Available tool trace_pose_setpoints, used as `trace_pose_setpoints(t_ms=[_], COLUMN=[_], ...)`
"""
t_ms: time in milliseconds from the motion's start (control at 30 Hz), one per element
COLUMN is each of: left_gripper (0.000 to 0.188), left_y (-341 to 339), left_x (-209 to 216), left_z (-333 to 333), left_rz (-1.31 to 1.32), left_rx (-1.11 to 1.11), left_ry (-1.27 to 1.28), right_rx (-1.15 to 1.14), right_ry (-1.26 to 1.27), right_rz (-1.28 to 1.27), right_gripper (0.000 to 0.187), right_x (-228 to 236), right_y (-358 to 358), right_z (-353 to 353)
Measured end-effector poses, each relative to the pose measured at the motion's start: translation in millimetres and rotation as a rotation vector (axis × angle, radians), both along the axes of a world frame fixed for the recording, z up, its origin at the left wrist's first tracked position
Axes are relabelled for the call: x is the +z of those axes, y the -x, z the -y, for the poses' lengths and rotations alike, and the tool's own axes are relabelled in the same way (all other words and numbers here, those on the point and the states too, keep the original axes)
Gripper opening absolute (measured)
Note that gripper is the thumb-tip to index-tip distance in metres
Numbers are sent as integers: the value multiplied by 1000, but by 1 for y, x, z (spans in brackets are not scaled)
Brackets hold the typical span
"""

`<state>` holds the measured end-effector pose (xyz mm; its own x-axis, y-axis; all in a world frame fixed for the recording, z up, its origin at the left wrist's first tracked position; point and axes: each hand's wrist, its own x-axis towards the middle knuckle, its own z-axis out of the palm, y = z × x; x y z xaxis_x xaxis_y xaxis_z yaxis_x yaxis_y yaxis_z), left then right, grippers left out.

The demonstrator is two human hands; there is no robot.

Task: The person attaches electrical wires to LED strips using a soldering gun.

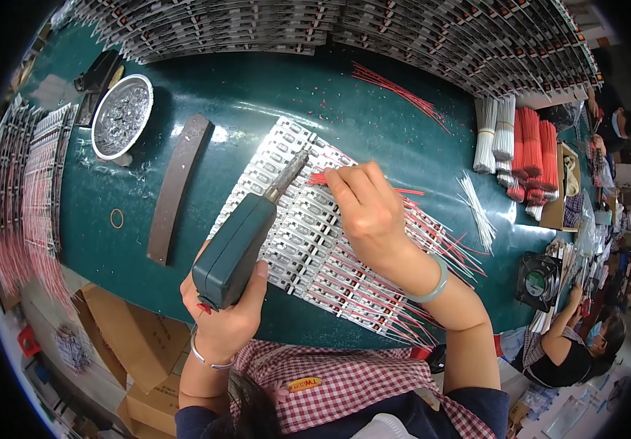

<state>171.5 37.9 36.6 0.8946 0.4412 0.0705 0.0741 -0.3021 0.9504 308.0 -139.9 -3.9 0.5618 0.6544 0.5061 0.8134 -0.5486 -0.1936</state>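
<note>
- Head view, centre of the frame: the left hand (224,311) is clenched around the grip of a dark green soldering gun (238,245), whose metal tip (288,174) slants up and to the right onto a row of small white circuit boards (297,219).
- The boards lie side by side in a slanted band on the green tabletop (374,117), running from upper centre down to lower right, with thin red wires (432,234) trailing off their right-hand ends.
- The right hand (366,208) rests over the boards just right of the tip, fingertips pinched on a red wire (318,178) held close to the tip; a pale green bangle (432,282) sits on that wrist.
- Left of the boards lies a long dark brown curved strip (176,186), with a rubber band (116,218) beside it.
- Upper left: a round metal dish of silvery bits (121,115).
- Upper right: loose red wires (396,91), and bundles of white (494,132) and red wires (535,150) standing together.
- Along the top and left rims: stacked rows of finished boards (257,25).
- Lower right: another person (571,344) seated beside a small black fan (537,280).
</note>
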Motion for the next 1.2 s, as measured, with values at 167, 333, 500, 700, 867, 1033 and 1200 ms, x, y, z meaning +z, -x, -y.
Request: trace_pose_setpoints(t_ms=[167, 333, 500, 700, 867, 1033, 1200], left_gripper=[24, 24, 21, 20, 23, 26, 28], left_y=[2, 2, 0, -1, 4, 10, 14], left_x=[0, -3, -4, -2, 2, 4, 2], left_z=[-1, -1, 0, -1, -1, 0, 0], left_rz=[-23, -70, -83, -72, -60, -107, -111], left_rx=[-25, -32, -54, -77, -45, 37, 65], left_ry=[12, 54, 44, -19, -15, 109, 127], right_rx=[2, 2, -5, -8, -13, -22, 10], right_ry=[12, 21, 38, 56, 56, 47, -1], right_rz=[25, 22, 23, 9, 1, 4, 61], right_gripper=[33, 33, 33, 34, 33, 31, 35], right_x=[1, 1, 1, 1, 2, 1, 4], right_y=[0, -1, 0, 0, 1, 0, 4], right_z=[-1, -2, -3, -3, -4, -4, 0])
